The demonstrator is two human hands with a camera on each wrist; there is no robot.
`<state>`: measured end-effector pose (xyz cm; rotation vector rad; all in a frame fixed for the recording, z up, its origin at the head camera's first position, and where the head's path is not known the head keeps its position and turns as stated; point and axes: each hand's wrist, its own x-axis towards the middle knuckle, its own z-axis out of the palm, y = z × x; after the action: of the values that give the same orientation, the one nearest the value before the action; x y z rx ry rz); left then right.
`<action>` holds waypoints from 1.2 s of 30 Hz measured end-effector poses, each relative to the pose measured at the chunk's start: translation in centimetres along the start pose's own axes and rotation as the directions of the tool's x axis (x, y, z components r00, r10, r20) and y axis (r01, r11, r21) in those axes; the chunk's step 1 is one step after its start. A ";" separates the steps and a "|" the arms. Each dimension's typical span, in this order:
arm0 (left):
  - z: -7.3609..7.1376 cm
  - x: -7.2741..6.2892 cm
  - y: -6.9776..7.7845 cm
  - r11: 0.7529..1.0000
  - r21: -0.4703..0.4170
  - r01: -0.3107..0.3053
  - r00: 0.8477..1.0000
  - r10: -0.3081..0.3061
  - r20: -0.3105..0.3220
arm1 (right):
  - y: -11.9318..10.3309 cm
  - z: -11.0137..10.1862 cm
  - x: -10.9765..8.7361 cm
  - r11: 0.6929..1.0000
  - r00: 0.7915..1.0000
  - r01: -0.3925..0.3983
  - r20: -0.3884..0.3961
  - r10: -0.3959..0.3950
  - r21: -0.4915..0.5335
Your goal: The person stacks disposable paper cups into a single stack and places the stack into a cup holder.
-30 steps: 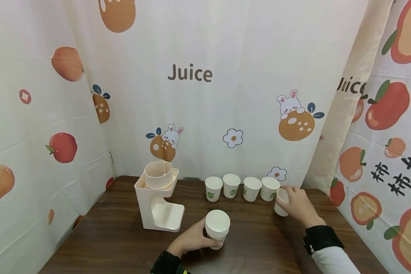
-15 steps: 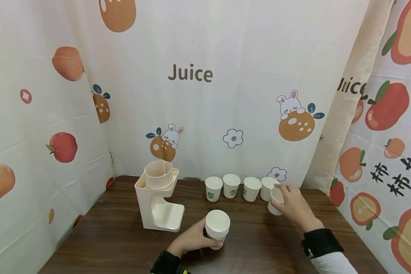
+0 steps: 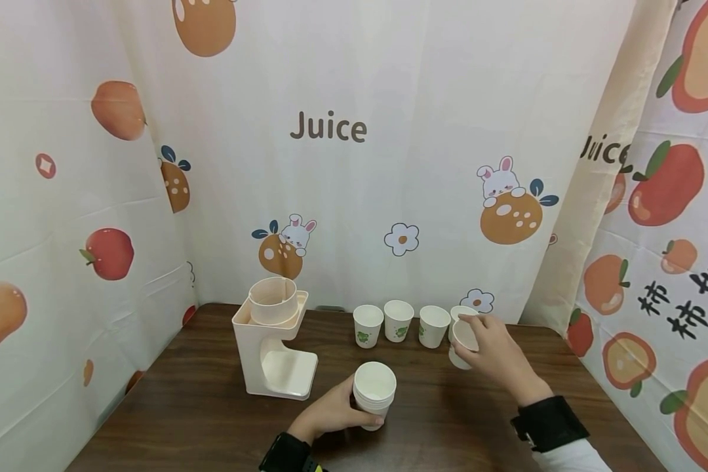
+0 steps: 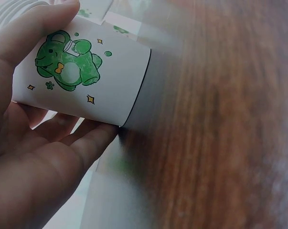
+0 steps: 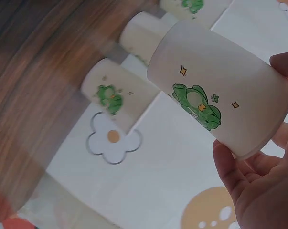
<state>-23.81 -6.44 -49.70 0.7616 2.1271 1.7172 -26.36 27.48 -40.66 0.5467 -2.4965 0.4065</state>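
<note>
Arranging seems the present step: the right hand pinches one cup near its rim, before the right end of the row of cups, the left hand grips a cup stack, and next probably calls for gentle, upright release.

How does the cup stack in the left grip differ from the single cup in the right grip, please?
The cup stack shows several nested rims; the single cup shows one. The left grip holds the cup stack around its side; the right grip pinches the single cup near its rim. The cup stack is nearer the cream machine; the single cup is nearer the cup row. Both are white with green prints.
</note>
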 end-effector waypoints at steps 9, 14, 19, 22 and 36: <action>0.0 0.1 0.0 1.000 0.009 0.000 1.000 0.000 -0.007 | -2.5 -0.4 0.6 0.997 0.997 0.071 -0.024 -0.071 0.008; 0.0 0.1 0.0 1.000 0.015 0.001 1.000 -0.001 -0.009 | -4.0 -0.9 0.8 0.993 0.992 0.120 -0.049 -0.120 -0.002; 0.1 0.1 -0.1 1.000 0.007 0.006 1.000 -0.006 -0.008 | -5.3 -1.2 1.0 0.986 0.984 0.167 -0.066 -0.168 -0.022; 0.1 0.1 -0.1 1.000 0.003 0.004 1.000 -0.004 -0.010 | -6.0 -1.5 1.1 0.983 0.980 0.185 -0.067 -0.186 -0.019; 0.0 0.2 -0.2 1.000 0.002 -0.012 1.000 0.012 -0.002 | -9.4 -2.1 1.3 0.958 0.955 0.285 -0.090 -0.282 0.020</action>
<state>-24.02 -6.32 -49.91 0.7744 2.1304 1.7231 -22.12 19.71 -36.63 0.8685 -2.2875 0.3505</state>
